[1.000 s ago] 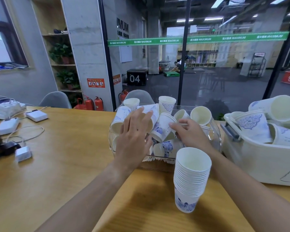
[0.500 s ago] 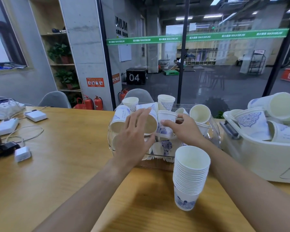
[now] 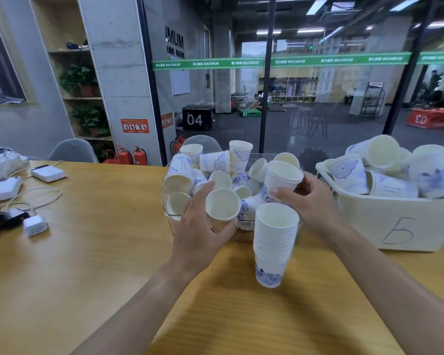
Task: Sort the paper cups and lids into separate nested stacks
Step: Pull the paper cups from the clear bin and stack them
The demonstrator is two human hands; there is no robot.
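Note:
A nested stack of white paper cups with blue print (image 3: pixel 273 242) stands upright on the wooden table (image 3: pixel 87 252) in front of me. Behind it a clear bin (image 3: pixel 167 201) holds several loose cups. My left hand (image 3: pixel 200 226) grips one white cup (image 3: pixel 222 204), mouth facing me, just above the bin's front edge. My right hand (image 3: pixel 310 198) holds another cup (image 3: pixel 282 176) upright, above and slightly behind the stack. No lids are visible.
A white tub marked with a "5" (image 3: pixel 395 226) at the right holds several more cups. White chargers and cables (image 3: pixel 34 224) lie at the table's left edge. A glass wall stands behind the table.
Both hands have lifted out of the clear bin toward me, each with a cup. The right hand's cup has risen and come over toward the stack.

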